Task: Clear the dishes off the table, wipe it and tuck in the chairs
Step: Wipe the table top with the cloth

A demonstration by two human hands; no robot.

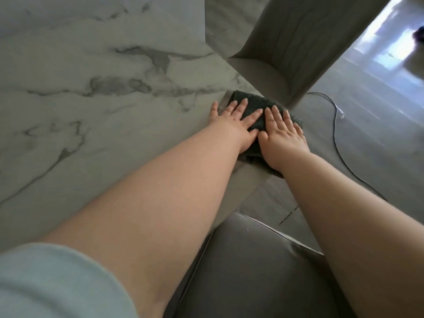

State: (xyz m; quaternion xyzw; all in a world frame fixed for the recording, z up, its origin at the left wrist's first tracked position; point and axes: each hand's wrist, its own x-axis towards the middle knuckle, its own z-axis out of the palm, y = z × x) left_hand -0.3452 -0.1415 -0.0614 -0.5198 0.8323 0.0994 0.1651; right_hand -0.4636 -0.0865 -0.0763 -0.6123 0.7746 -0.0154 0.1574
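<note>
Head view, cloth [252,104] under both flat hands [238,125]

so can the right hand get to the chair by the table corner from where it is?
Probably yes: the right hand lies flat on the cloth at the corner, and nothing stands between it and the chair.

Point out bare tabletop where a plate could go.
The whole marble table left of the left hand shows bare. The corner is crowded: both the left and right hand press flat on the dark cloth, a chair just beyond.
</note>
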